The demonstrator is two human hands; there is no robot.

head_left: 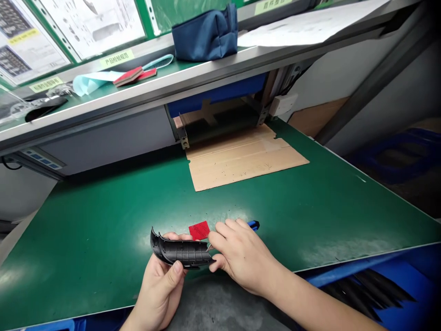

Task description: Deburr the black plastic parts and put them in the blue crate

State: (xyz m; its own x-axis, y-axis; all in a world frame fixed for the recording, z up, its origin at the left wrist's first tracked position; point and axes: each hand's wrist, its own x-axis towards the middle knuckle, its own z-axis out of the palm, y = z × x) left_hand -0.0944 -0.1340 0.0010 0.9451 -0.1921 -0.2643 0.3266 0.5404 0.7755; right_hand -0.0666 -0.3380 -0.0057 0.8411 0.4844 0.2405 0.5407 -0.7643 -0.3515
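Note:
My left hand [165,280] is closed around a curved black plastic shell [186,252], its ribbed hollow inner side facing up. The shell's left end flares into a raised lip. At its right end is my right hand [241,257], fingers curled round a slim tool with a thin metal tip [209,247] touching or very near the shell's edge. A blue-and-black handle end [254,225] sticks out behind that hand; most of the tool is hidden by the fingers. A small red rectangular piece [199,230] lies on the table just beyond the shell.
The green tabletop [103,220] carries a flat cardboard sheet [241,161]. Above it runs a shelf with a blue pouch [206,34], red pads [132,76] and a paper sheet [310,27]. Below the front edge, a blue bin [403,285] holds several black parts.

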